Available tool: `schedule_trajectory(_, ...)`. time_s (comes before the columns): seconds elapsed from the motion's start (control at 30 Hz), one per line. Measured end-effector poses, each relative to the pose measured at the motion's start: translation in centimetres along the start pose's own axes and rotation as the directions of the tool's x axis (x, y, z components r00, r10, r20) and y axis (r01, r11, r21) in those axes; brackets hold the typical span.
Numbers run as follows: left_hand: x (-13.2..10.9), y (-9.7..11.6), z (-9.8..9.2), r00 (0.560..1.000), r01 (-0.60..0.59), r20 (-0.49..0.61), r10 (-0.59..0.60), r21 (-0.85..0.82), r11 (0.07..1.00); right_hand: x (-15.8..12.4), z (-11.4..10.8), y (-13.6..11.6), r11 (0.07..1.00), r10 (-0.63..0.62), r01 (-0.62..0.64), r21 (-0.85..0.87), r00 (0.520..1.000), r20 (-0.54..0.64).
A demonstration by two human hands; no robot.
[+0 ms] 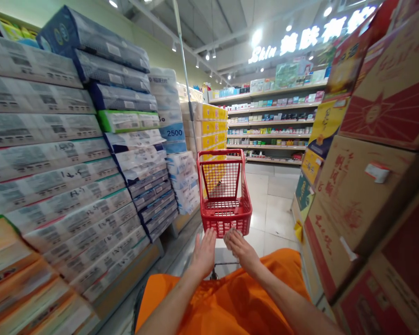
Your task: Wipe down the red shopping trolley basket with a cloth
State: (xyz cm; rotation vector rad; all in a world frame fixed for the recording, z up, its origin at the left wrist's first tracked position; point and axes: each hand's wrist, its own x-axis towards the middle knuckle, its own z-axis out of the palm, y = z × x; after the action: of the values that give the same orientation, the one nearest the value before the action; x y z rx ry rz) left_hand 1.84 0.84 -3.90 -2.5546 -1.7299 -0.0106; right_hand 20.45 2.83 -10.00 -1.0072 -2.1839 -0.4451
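A red plastic shopping basket on a cart [225,204] stands in the aisle straight ahead, with nothing visible inside it. My left hand [205,252] reaches toward its near edge, palm down and fingers stretched out, just short of the rim. My right hand [238,245] rests at the near rim with its fingers curled downward; the rim or handle under them is hidden. Both forearms extend over my orange clothing [230,298].
Stacked packs of tissue paper [73,186] wall the left side of the aisle. Cardboard boxes with red print [370,186] are piled on the right. Shelves of skincare products [272,125] stand at the far end across pale floor tiles [272,209].
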Motion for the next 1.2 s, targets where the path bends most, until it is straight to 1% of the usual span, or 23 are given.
schedule_trajectory(0.07,0.3,0.5,0.0,1.000,-0.006,-0.001,0.006,0.016,1.000,1.0,-1.2,0.7,1.000,0.029,-0.029,0.000,0.997,-0.078)
schedule_trajectory(0.13,0.6,1.1,-0.1,1.000,-0.017,-0.003,0.017,0.034,0.999,1.5,-1.6,1.6,0.998,0.061,-0.064,-0.018,0.991,-0.122)
schedule_trajectory(0.2,0.8,1.7,-0.2,0.999,-0.039,-0.010,0.039,0.047,0.998,1.0,-0.8,2.3,0.996,0.075,-0.079,-0.038,0.992,-0.106)
schedule_trajectory(0.3,1.1,2.4,-0.1,0.997,-0.075,-0.013,0.075,0.046,0.996,-1.0,1.2,2.7,0.999,0.031,-0.032,-0.023,0.999,-0.025)
schedule_trajectory(0.33,1.3,2.5,-0.1,0.997,-0.080,-0.011,0.081,0.043,0.996,-1.4,1.4,2.7,1.000,0.017,-0.017,-0.009,1.000,-0.015)
schedule_trajectory(0.4,1.5,2.7,-0.2,0.997,-0.077,-0.005,0.077,0.035,0.996,-1.4,1.0,2.9,1.000,0.017,-0.016,0.018,0.999,-0.046)
schedule_trajectory(0.5,1.8,3.0,-0.3,0.998,-0.067,0.007,0.067,0.022,0.998,0.1,-0.8,3.7,0.995,0.101,-0.096,0.042,0.982,-0.160)
schedule_trajectory(0.53,1.8,3.1,-0.4,0.997,-0.072,0.014,0.072,0.017,0.997,0.4,-1.0,4.1,0.991,0.133,-0.127,0.045,0.972,-0.192)
schedule_trajectory(0.6,1.8,3.5,-0.5,0.995,-0.096,0.036,0.095,0.009,0.995,0.1,-0.6,4.6,0.983,0.181,-0.176,0.044,0.960,-0.213)
schedule_trajectory(0.67,1.8,3.7,-0.6,0.991,-0.125,0.051,0.124,0.010,0.992,-1.2,0.6,4.8,0.980,0.197,-0.191,0.046,0.964,-0.180)
schedule_trajectory(0.73,1.9,3.6,-0.4,0.990,-0.137,0.048,0.136,0.019,0.990,-2.6,1.7,4.5,0.983,0.179,-0.172,0.064,0.977,-0.120)
schedule_trajectory(0.8,1.9,3.3,-0.3,0.993,-0.119,0.027,0.119,0.027,0.992,-2.9,1.6,4.2,0.985,0.156,-0.147,0.088,0.982,-0.105)
schedule_trajectory(0.97,2.1,2.0,-0.6,1.000,-0.023,-0.014,0.023,0.010,1.000,0.0,-1.2,3.8,0.981,0.179,-0.156,0.114,0.958,-0.223)
schedule_trajectory(1.03,1.8,1.6,-0.7,1.000,-0.019,-0.022,0.019,0.002,1.000,0.2,-1.4,3.5,0.986,0.153,-0.134,0.097,0.962,-0.225)
schedule_trajectory(1.13,1.3,1.1,-0.6,0.999,-0.016,-0.031,0.015,-0.002,1.000,0.0,-0.9,2.8,0.996,0.052,-0.037,0.087,0.983,-0.178)
schedule_trajectory(1.2,1.1,0.7,-0.5,1.000,0.010,-0.028,-0.011,-0.011,1.000,0.9,-1.0,2.4,0.995,0.024,-0.006,0.103,0.984,-0.174)
